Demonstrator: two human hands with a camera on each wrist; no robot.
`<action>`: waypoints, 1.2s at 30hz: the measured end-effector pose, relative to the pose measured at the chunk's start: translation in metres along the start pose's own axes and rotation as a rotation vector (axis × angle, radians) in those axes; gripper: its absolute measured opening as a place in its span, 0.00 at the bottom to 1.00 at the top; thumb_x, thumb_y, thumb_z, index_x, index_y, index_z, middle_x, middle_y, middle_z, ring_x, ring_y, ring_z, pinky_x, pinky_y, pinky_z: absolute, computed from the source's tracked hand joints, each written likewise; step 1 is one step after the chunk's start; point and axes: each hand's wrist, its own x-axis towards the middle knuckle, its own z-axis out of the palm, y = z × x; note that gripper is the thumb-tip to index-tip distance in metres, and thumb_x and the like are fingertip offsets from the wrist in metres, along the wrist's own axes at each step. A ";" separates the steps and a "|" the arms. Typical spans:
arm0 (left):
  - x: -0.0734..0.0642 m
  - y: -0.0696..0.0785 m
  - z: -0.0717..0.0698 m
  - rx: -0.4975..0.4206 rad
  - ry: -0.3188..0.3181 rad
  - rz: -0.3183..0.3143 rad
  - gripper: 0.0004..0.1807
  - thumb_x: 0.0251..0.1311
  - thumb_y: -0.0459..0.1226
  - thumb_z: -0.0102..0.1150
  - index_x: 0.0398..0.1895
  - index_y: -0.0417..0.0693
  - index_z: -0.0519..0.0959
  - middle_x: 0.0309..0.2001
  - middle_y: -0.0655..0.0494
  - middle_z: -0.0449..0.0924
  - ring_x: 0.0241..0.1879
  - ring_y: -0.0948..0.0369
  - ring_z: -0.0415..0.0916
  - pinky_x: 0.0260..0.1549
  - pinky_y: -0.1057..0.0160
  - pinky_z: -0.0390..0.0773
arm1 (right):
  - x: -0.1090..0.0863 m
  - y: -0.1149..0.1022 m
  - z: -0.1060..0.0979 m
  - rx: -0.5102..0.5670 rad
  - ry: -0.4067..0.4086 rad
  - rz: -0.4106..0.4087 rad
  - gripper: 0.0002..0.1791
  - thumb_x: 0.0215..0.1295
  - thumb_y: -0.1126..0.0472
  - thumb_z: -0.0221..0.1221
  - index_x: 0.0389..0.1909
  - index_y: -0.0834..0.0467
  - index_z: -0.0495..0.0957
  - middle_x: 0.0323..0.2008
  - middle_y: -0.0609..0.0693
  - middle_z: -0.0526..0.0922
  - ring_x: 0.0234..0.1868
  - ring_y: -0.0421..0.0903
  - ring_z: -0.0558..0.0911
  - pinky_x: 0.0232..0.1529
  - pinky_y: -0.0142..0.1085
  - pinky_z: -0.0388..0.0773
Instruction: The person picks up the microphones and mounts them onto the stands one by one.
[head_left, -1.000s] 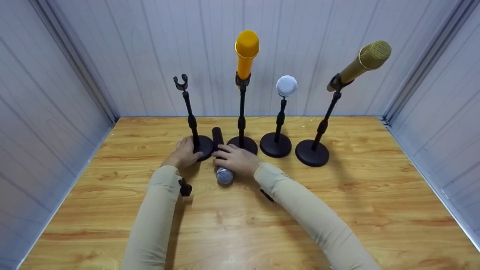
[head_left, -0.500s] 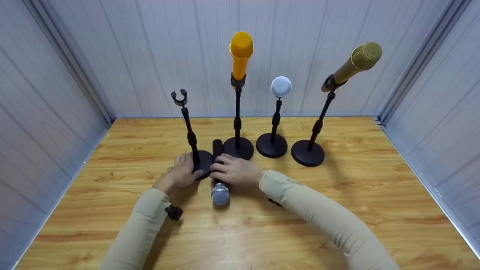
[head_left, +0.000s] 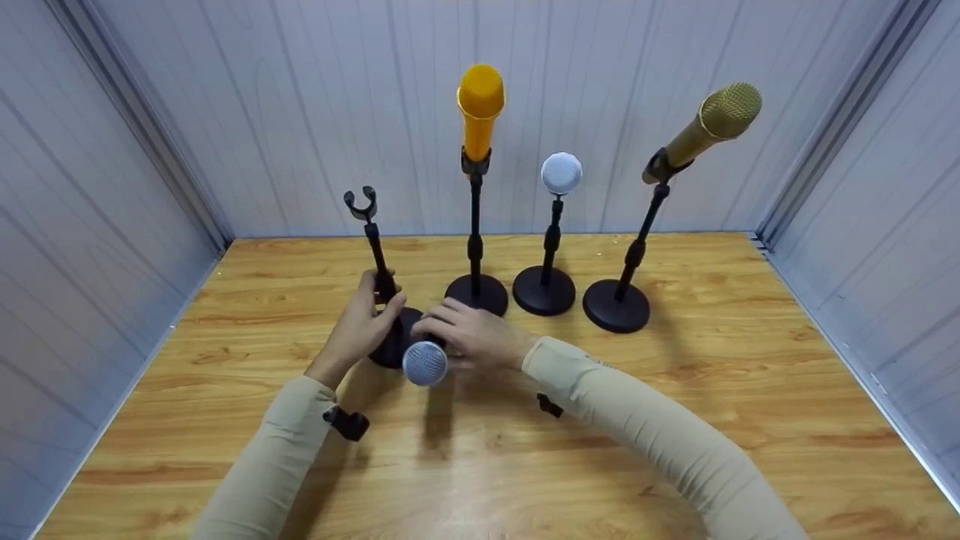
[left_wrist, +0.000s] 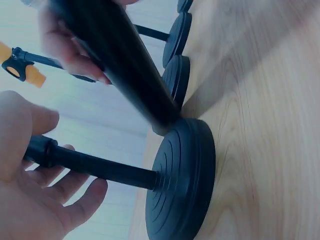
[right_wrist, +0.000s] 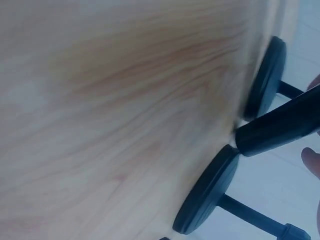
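My right hand [head_left: 480, 334] grips a black microphone with a silver mesh head [head_left: 425, 364], tilted up off the table. In the left wrist view, the black microphone body [left_wrist: 117, 60] slants down, its tail end overlapping the edge of the round stand base [left_wrist: 182, 180]. My left hand [head_left: 358, 326] has its thumb and fingers around the pole of the leftmost black microphone stand [head_left: 377, 255], whose forked clip [head_left: 361, 206] holds nothing. The right wrist view has the microphone's tail end [right_wrist: 272, 127] between two stand bases.
Three more stands stand to the right, bearing an orange microphone [head_left: 481, 105], a white-headed microphone [head_left: 562, 173] and a gold microphone [head_left: 720, 120]. The wooden table [head_left: 480, 465] is bounded by pale panel walls [head_left: 300, 112].
The microphone, flat on the table before, is now lifted and tilted in my right hand. My left hand has moved from the stand's base up to its pole, and the stand has come nearer.
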 end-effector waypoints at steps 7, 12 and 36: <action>-0.008 -0.019 0.000 -0.020 -0.122 -0.065 0.17 0.73 0.29 0.53 0.61 0.32 0.69 0.53 0.33 0.78 0.56 0.41 0.76 0.59 0.43 0.73 | 0.001 -0.001 0.001 0.122 0.022 0.055 0.26 0.60 0.58 0.72 0.58 0.59 0.76 0.54 0.54 0.78 0.56 0.49 0.77 0.63 0.35 0.71; -0.011 -0.026 0.002 -0.030 -0.187 -0.106 0.18 0.73 0.29 0.54 0.62 0.31 0.68 0.55 0.32 0.77 0.58 0.41 0.75 0.62 0.43 0.70 | 0.001 -0.002 0.002 0.184 0.016 0.055 0.25 0.65 0.58 0.69 0.60 0.60 0.75 0.55 0.55 0.79 0.57 0.48 0.79 0.62 0.34 0.73; -0.021 0.004 0.052 -0.002 -0.285 -0.026 0.14 0.70 0.30 0.59 0.55 0.33 0.72 0.50 0.41 0.79 0.54 0.50 0.77 0.58 0.46 0.72 | -0.017 0.005 -0.089 0.358 0.243 0.254 0.27 0.66 0.60 0.68 0.63 0.63 0.72 0.57 0.55 0.82 0.59 0.46 0.81 0.59 0.37 0.77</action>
